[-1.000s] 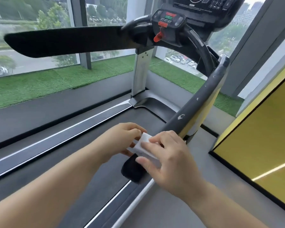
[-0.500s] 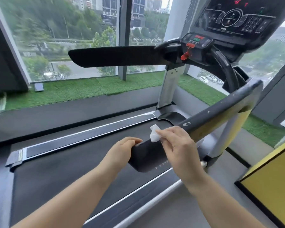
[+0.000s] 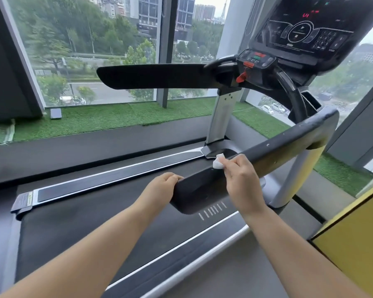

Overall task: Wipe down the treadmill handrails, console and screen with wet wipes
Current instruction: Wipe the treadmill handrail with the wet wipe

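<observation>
The treadmill's right handrail (image 3: 274, 151) runs from the lower middle up to the right, black on top. My right hand (image 3: 241, 179) lies over it near its rear end and pinches a white wet wipe (image 3: 219, 163) against the rail's inner side. My left hand (image 3: 162, 188) grips the rounded rear tip of the same rail. The left handrail (image 3: 155, 75) stretches across the middle, untouched. The console (image 3: 256, 60) with a red safety clip and the dark screen (image 3: 306, 33) sit at the upper right.
The running belt (image 3: 95, 224) lies below my arms, with side rails on both sides. A silver upright (image 3: 221, 117) carries the console. Big windows and a strip of artificial grass (image 3: 108, 119) are behind. A yellow panel (image 3: 353, 244) stands at the right.
The view has lifted toward the console. My right hand has slid the wipe a little up the right handrail, while my left hand moved from the wipe to the rail's rear tip.
</observation>
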A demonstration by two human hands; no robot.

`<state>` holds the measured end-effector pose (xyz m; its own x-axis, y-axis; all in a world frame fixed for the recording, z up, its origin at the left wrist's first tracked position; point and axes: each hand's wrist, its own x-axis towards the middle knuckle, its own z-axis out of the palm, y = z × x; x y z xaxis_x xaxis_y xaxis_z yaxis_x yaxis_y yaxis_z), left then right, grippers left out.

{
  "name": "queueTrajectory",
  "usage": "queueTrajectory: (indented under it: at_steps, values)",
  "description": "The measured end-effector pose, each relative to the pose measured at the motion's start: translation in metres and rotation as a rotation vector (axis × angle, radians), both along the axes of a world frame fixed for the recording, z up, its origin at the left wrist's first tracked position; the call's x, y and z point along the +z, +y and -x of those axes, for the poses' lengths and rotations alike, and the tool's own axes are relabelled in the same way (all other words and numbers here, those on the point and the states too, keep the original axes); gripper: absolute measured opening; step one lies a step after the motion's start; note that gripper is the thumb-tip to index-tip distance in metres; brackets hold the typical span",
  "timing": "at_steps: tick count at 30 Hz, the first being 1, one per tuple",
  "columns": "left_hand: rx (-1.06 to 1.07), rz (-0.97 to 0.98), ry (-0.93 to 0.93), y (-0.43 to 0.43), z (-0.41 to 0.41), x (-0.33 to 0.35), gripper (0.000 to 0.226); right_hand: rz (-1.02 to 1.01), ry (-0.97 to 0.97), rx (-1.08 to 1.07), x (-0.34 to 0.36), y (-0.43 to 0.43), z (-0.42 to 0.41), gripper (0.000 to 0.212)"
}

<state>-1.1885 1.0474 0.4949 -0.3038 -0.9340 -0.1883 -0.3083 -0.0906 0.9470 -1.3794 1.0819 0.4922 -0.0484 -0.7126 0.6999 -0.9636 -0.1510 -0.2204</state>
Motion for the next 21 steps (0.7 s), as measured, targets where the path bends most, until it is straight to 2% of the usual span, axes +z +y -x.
queueTrajectory:
  at_steps: [2,4,7,11,15,17,19,21]
  values:
    - [-0.019,-0.03,0.007,-0.007,0.0,0.0,0.031,-0.018,0.009,0.125,-0.003,0.002,-0.036,0.025]
    - [-0.007,-0.1,0.064,-0.014,-0.002,0.0,0.029,-0.06,0.115,0.243,-0.012,0.006,-0.063,0.024]
    - [-0.02,-0.162,0.136,-0.023,-0.004,-0.003,0.033,-0.047,0.226,0.274,-0.018,0.002,-0.05,0.029]
    - [-0.111,-0.044,0.017,-0.025,-0.002,-0.006,0.035,-0.045,0.264,0.126,-0.006,-0.004,-0.001,0.029]
    - [-0.106,-0.039,0.041,-0.028,0.002,-0.005,0.033,-0.028,0.116,-0.079,0.011,-0.005,0.01,0.026]
    - [-0.058,-0.053,0.096,-0.027,0.004,-0.004,0.031,-0.023,0.067,0.016,0.006,-0.003,-0.022,0.025]
    - [0.015,-0.062,0.163,-0.029,0.006,0.0,0.03,-0.053,0.122,0.162,-0.004,0.002,-0.054,0.025]
    - [0.036,-0.07,0.187,-0.03,0.008,0.005,0.03,-0.058,0.211,0.202,-0.014,0.001,-0.056,0.026]
